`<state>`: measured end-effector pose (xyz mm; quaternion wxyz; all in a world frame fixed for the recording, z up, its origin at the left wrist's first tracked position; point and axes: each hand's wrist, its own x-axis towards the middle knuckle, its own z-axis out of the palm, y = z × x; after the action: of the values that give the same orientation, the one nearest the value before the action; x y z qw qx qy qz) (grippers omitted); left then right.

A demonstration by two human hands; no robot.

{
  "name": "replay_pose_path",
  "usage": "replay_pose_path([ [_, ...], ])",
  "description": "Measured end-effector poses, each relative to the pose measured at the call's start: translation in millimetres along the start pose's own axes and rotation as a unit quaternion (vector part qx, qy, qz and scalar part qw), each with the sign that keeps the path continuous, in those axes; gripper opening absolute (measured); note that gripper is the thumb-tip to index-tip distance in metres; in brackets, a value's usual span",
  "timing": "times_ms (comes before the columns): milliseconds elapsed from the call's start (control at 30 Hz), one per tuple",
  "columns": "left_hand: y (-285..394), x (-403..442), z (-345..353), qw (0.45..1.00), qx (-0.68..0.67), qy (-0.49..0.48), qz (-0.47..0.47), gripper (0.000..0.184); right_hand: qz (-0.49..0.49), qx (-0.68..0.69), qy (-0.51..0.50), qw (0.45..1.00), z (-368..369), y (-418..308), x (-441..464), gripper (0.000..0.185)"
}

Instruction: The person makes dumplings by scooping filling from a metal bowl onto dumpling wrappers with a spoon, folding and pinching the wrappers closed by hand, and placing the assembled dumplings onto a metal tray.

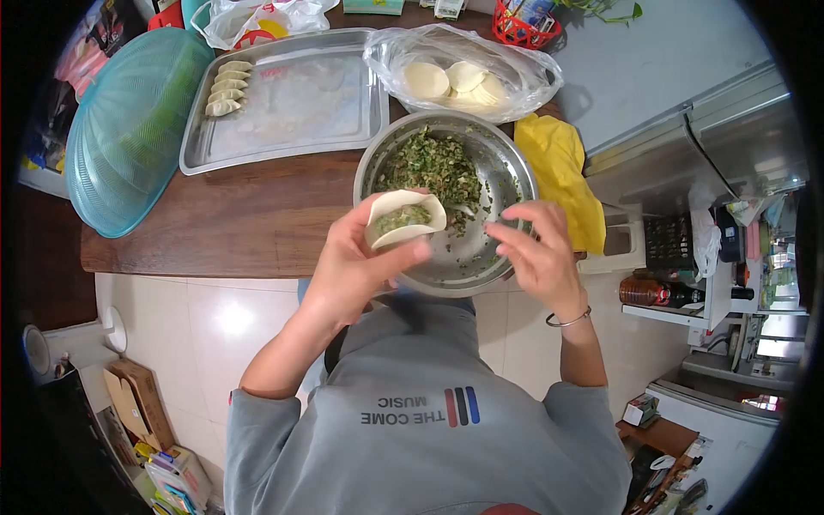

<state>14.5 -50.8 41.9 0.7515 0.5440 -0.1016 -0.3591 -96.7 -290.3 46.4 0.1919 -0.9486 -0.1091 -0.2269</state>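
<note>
The dumpling wrapper (437,212), carrying filling (416,215), sits in your left hand (352,266), above the left part of the metal bowl (508,159). Your left fingers and thumb cup it, its edges curling upward. Your right hand (541,257) is half open over the bowl's right side, fingers loosely bent, gripping nothing visible. Beyond, folded dumplings (227,95) line the tray's (283,161) left end.
</note>
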Motion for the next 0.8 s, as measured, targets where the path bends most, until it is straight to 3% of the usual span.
replay_pose_path([
  [167,0.3,3.5,0.6,0.998,0.047,0.026,0.039,0.047,-0.033,-0.074,-0.114,0.990,-6.3,-3.8,-12.5,0.041],
  [300,-6.7,9.2,2.0,0.994,0.067,0.016,0.085,0.041,-0.015,-0.046,-0.110,0.993,-22.8,-10.7,-5.9,0.040],
  [400,-6.9,9.9,9.6,0.994,0.066,0.005,0.082,0.036,0.005,0.056,0.039,0.998,-21.9,-15.7,-0.9,0.027],
  [433,-7.8,10.0,12.3,0.994,0.069,-0.002,0.080,0.036,0.011,0.053,0.044,0.998,-17.1,-23.0,0.6,0.027],
  [500,-10.4,10.7,16.5,0.993,0.073,-0.014,0.092,0.034,0.097,0.172,0.112,0.974,-6.9,-38.5,8.3,0.023],
  [700,-13.8,9.1,21.2,0.989,0.067,-0.047,0.125,0.031,0.101,0.189,0.149,0.965,16.0,-47.1,15.3,0.021],
  [800,-14.9,8.3,21.8,0.991,0.051,-0.037,0.114,0.029,0.178,0.289,0.146,0.929,23.3,-49.9,14.3,0.022],
])
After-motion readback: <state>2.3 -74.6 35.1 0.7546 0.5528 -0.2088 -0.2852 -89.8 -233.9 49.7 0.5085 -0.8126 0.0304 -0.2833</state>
